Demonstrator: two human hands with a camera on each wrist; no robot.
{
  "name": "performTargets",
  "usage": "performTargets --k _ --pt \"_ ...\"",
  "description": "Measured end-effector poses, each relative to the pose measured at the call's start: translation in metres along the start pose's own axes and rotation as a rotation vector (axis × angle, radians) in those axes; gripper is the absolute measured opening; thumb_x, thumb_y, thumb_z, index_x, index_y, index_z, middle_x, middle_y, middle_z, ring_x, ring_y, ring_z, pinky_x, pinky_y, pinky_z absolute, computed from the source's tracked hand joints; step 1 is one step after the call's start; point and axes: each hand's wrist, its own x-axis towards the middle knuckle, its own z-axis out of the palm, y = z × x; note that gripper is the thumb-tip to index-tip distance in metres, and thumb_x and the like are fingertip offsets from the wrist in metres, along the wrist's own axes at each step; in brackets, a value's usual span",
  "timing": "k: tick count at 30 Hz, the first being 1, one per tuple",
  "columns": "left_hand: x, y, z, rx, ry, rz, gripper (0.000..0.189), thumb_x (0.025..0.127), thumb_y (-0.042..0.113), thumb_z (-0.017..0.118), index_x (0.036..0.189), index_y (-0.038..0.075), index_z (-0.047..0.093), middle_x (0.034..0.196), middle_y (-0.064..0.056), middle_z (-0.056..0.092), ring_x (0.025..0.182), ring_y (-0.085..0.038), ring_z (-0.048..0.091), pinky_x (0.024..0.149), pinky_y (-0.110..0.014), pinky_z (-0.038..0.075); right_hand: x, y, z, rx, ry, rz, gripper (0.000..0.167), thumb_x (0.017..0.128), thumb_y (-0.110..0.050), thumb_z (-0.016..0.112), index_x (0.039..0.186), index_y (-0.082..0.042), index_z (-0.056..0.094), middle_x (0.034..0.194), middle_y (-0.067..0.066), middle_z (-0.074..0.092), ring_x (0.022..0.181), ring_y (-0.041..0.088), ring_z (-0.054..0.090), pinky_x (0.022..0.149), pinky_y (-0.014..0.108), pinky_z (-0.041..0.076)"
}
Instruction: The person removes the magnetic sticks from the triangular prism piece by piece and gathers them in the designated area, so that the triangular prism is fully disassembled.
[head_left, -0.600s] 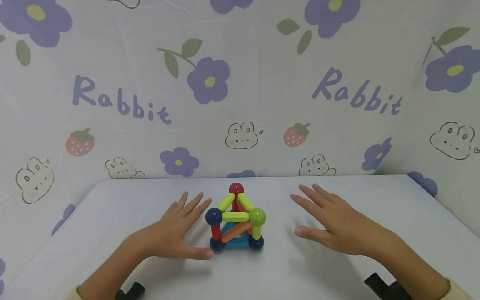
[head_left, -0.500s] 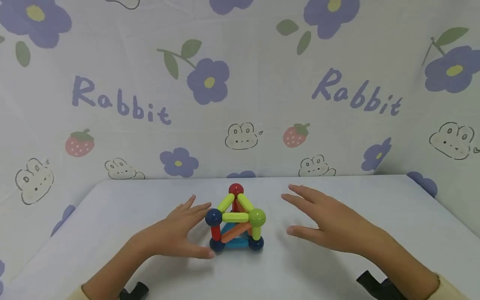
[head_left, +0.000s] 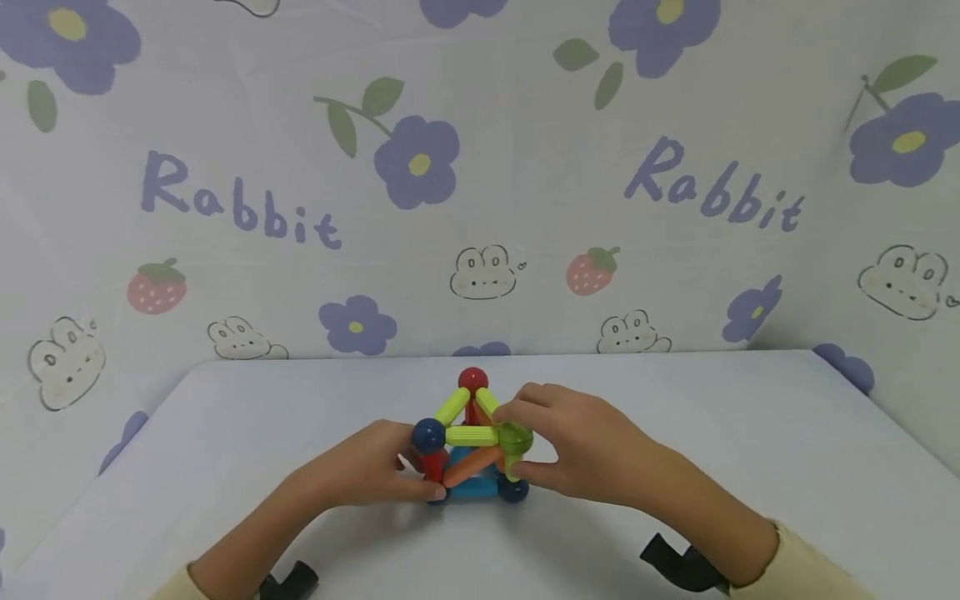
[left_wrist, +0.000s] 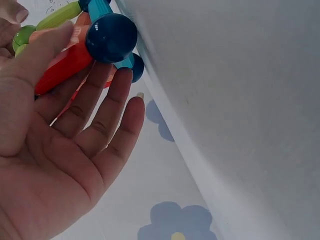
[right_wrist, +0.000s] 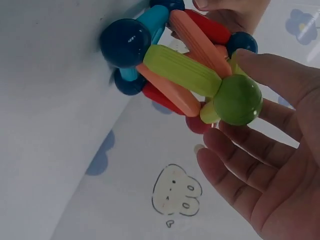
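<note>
A ball-and-stick toy frame (head_left: pixel 471 436) stands on the white table, built of coloured rods joined by balls. A red ball (head_left: pixel 473 381) tops its back. My left hand (head_left: pixel 358 467) grips its left side, thumb across the front at the lower navy ball and fingers behind the red rod (left_wrist: pixel 67 65). On the opposite side my right hand (head_left: pixel 596 446) holds the corner with the green ball (right_wrist: pixel 237 100), fingertips over the top and thumb at the short green rod below. Orange and blue rods show inside the frame. Part of the lower left navy ball is hidden by the left thumb.
The white table (head_left: pixel 750 417) reaches back to a cloth backdrop (head_left: pixel 525 150) printed with flowers, rabbits and strawberries. A black strap piece (head_left: pixel 292 581) shows under the left wrist, and another black piece (head_left: pixel 678 562) under the right.
Both hands have come inward from the sides and closed their fingers on the toy frame; the right hand travelled farther. The frame stays in about the same place.
</note>
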Motion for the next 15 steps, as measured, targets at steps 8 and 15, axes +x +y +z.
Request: performTargets --k 8,15 --pt "-0.001 0.001 0.004 -0.004 0.015 0.019 0.027 0.083 0.018 0.083 0.105 0.007 0.072 0.089 0.006 0.072 0.080 -0.012 0.070 0.072 -0.031 0.059 0.011 -0.004 0.010 0.031 0.015 -0.005 0.034 0.077 -0.016 0.088 0.101 -0.015 0.064 0.088 -0.006 0.054 0.069 0.006 0.053 0.063 0.015 0.050" --pt "-0.002 0.006 0.003 -0.011 0.015 0.018 0.023 0.082 0.016 0.083 0.100 0.007 0.072 0.086 0.006 0.072 0.077 -0.012 0.070 0.071 -0.031 0.059 0.011 -0.009 0.015 0.036 -0.007 -0.002 0.031 0.081 -0.011 0.079 0.099 -0.013 0.055 0.088 -0.005 0.052 0.065 0.005 0.049 0.061 0.015 0.048"
